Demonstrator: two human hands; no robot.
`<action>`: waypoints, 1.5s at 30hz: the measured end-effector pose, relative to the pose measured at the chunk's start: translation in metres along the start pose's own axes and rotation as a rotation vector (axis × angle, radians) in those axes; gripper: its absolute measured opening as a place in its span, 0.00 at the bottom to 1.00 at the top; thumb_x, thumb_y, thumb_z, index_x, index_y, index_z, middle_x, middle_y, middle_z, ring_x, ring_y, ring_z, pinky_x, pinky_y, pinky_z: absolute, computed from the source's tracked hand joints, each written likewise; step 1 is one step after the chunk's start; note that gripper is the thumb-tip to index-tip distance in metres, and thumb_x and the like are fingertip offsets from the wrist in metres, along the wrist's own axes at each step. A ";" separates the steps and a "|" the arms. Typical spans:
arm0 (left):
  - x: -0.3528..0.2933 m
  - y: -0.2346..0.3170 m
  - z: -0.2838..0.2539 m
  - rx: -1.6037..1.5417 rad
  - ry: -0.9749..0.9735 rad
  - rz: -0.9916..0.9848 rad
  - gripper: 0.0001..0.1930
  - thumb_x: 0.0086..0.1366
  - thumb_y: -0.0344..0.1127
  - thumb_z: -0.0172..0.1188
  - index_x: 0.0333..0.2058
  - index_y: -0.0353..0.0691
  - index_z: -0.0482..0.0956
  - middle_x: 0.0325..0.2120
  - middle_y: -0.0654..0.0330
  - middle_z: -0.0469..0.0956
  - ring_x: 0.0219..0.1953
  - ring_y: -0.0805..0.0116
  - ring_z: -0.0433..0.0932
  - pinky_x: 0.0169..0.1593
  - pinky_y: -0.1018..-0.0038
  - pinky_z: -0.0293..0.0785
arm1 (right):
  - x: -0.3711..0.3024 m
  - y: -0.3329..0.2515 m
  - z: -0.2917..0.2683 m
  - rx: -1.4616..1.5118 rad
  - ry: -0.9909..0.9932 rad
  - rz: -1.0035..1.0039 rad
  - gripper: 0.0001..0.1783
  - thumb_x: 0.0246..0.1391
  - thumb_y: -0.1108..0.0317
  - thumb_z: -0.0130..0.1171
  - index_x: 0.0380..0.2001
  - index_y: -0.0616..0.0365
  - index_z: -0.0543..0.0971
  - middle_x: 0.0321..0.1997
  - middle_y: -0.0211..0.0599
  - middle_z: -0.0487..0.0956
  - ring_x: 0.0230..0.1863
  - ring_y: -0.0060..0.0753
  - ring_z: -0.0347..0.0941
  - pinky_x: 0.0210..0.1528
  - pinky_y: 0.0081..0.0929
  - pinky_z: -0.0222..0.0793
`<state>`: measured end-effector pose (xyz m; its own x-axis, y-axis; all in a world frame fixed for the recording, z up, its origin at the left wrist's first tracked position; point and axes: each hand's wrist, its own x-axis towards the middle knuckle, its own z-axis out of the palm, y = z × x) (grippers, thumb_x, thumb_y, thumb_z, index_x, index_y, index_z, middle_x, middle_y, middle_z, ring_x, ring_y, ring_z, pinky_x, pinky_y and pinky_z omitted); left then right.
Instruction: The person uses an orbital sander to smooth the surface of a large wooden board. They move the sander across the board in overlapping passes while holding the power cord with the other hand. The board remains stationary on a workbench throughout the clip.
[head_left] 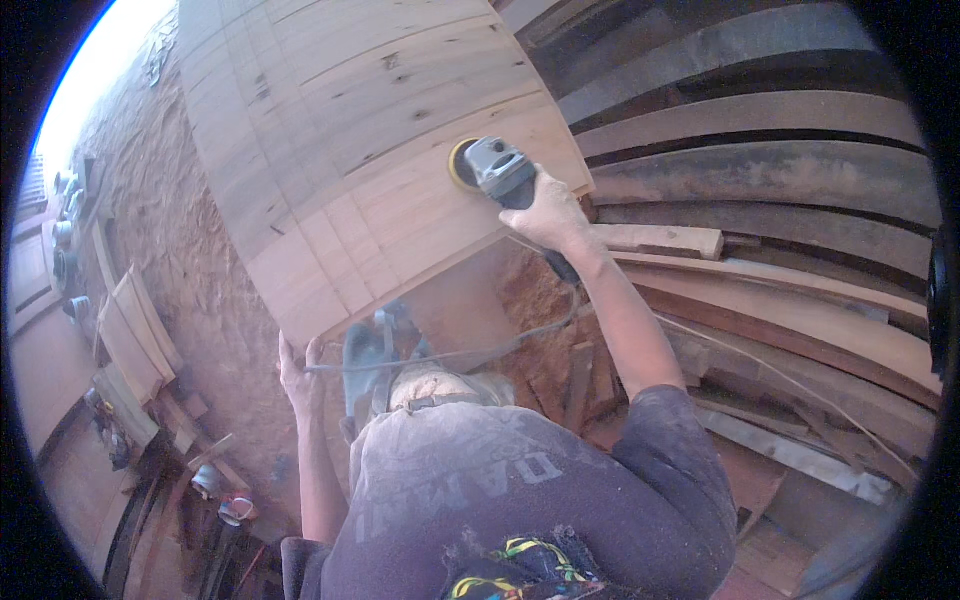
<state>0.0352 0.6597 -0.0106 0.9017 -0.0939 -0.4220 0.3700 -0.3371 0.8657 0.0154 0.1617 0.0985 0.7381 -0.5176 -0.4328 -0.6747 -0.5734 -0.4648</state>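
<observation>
A pale wooden door panel (400,150) with grooved lines and dark knots stretches away in front of me. My right hand (548,212), coated in dust, is wrapped round the body of a grey angle grinder (502,168). The tool's yellow-edged sanding disc (462,165) rests against the panel near its right side. At the panel's near left corner, my left hand (299,372) grips the edge, thumb and fingers apart around it. The grinder's cord (470,356) hangs from the tool and crosses to beside my left hand.
Long curved-looking timber boards (760,170) are stacked along the right. A dusty brown floor (190,240) lies to the left, with wood offcuts (135,330) and several small items along its far edge. A blue-grey object (368,355) shows beneath the panel's near edge.
</observation>
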 end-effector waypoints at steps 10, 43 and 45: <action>-0.004 -0.016 -0.010 0.042 0.028 0.000 0.39 0.81 0.37 0.68 0.83 0.39 0.60 0.63 0.52 0.82 0.51 0.68 0.85 0.54 0.69 0.85 | 0.033 0.071 -0.045 0.087 0.123 0.059 0.39 0.46 0.58 0.80 0.60 0.65 0.83 0.58 0.63 0.88 0.63 0.60 0.86 0.68 0.46 0.80; -0.047 0.021 -0.018 0.401 0.129 0.299 0.40 0.69 0.42 0.78 0.76 0.40 0.72 0.74 0.46 0.75 0.59 0.50 0.88 0.65 0.59 0.83 | -0.088 -0.142 0.117 -0.071 -0.207 -0.270 0.34 0.57 0.57 0.78 0.61 0.63 0.78 0.54 0.63 0.89 0.59 0.65 0.87 0.61 0.53 0.82; -0.045 0.031 -0.005 0.398 0.001 0.222 0.42 0.69 0.43 0.78 0.77 0.41 0.70 0.75 0.44 0.74 0.70 0.48 0.81 0.68 0.56 0.81 | -0.078 -0.120 0.098 -0.058 -0.161 -0.250 0.33 0.57 0.58 0.78 0.60 0.62 0.78 0.56 0.63 0.89 0.60 0.65 0.87 0.61 0.53 0.82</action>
<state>0.0072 0.6581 0.0368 0.9499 -0.2035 -0.2372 0.0531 -0.6430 0.7641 0.0379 0.3329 0.1119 0.8675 -0.2507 -0.4297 -0.4670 -0.7079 -0.5298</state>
